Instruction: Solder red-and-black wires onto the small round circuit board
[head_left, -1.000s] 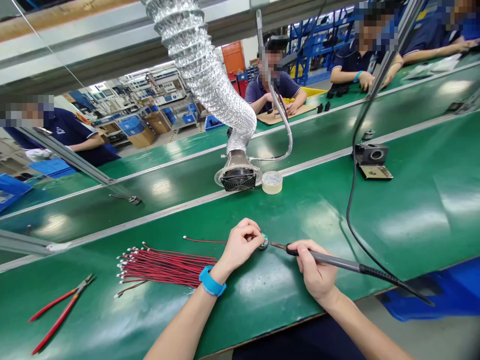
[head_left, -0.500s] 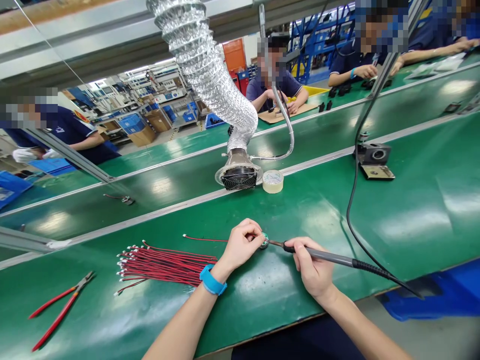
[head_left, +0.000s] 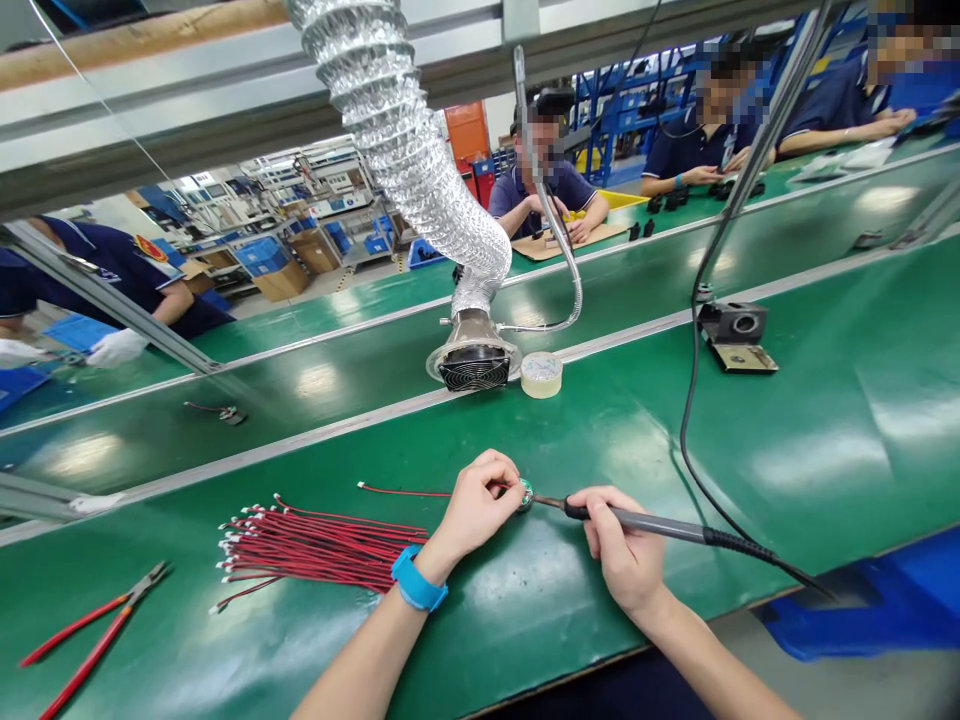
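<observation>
My left hand (head_left: 484, 505) pinches a thin red-and-black wire (head_left: 405, 491) whose white connector end trails to the left. Its fingertips are at a small round part with a green circuit board (head_left: 526, 493), partly hidden by them. In my right hand (head_left: 626, 545) is a soldering iron (head_left: 660, 523), held like a pen, with its tip at the right side of the round part. Whether the tip touches the board is too small to tell. A bundle of red-and-black wires (head_left: 322, 543) with white connectors lies left of my left wrist.
Red-handled pliers (head_left: 112, 625) lie at the left. Beyond my hands are a tape roll (head_left: 541, 375) and a fume extractor hood (head_left: 474, 362) on a foil duct. A soldering iron stand (head_left: 739, 330) sits right, near the iron's black cable (head_left: 686, 430). Co-workers sit across the conveyor (head_left: 360, 365).
The view has shifted slightly, so the bench things appear a little lower and further left. Both hands keep their grips at the round part. A co-worker's gloved hand at the left has moved.
</observation>
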